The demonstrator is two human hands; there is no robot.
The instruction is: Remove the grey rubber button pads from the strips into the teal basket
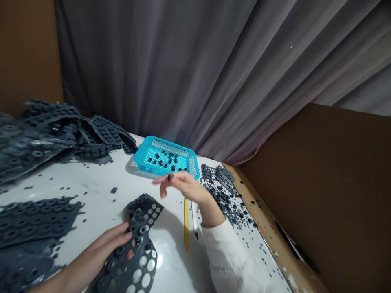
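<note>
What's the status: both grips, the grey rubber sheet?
Left grip shut on dark grey punched rubber sheet. Right grip pinching small black rubber ring by near rim of turquoise plastic mesh basket. Nothing between them.

Grey curtain [214, 73] hangs in deep folds well beyond grip, filling most of back; tiny bright speck high on it, up right. Plain brown panel [27, 53] far left of grip, beside curtain, maybe cardboard. Second brown panel [330, 183] well right of grip, running along table side. White glossy table [91, 191] under grip; soft sheen just right of grip. Table's right edge [262, 211] tan, chipped. Light dim, even.
</note>
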